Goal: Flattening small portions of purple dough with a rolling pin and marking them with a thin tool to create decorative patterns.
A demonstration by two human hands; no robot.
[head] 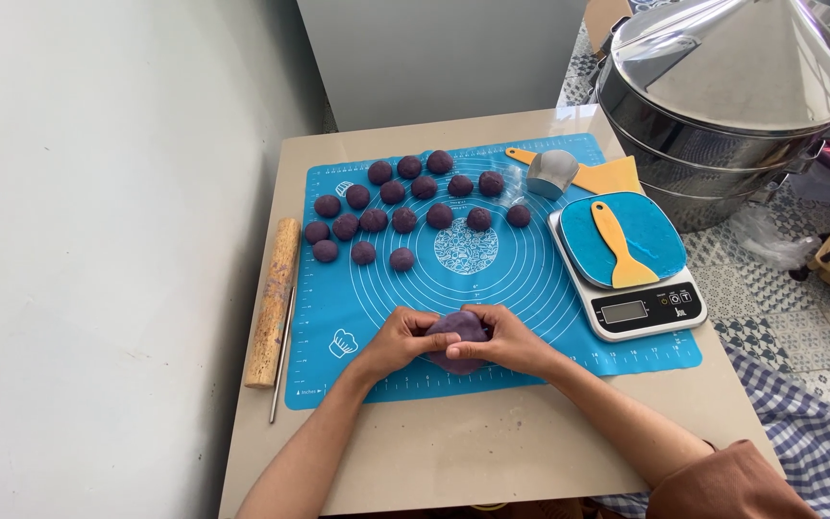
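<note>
Both of my hands are closed around one lump of purple dough (pixel 459 333) near the front of a blue silicone baking mat (pixel 530 279). My left hand (pixel 399 339) grips its left side, my right hand (pixel 509 342) its right side, thumbs on top. Several small purple dough balls (pixel 403 219) lie in rows across the far left part of the mat.
A wooden rolling pin (pixel 275 301) and a thin metal rod (pixel 282 354) lie left of the mat. A kitchen scale (pixel 632 308) carries a blue lid and a yellow scraper (pixel 619 246). Behind it sit a metal scoop (pixel 553 172), another scraper, and a large steel steamer (pixel 722 106).
</note>
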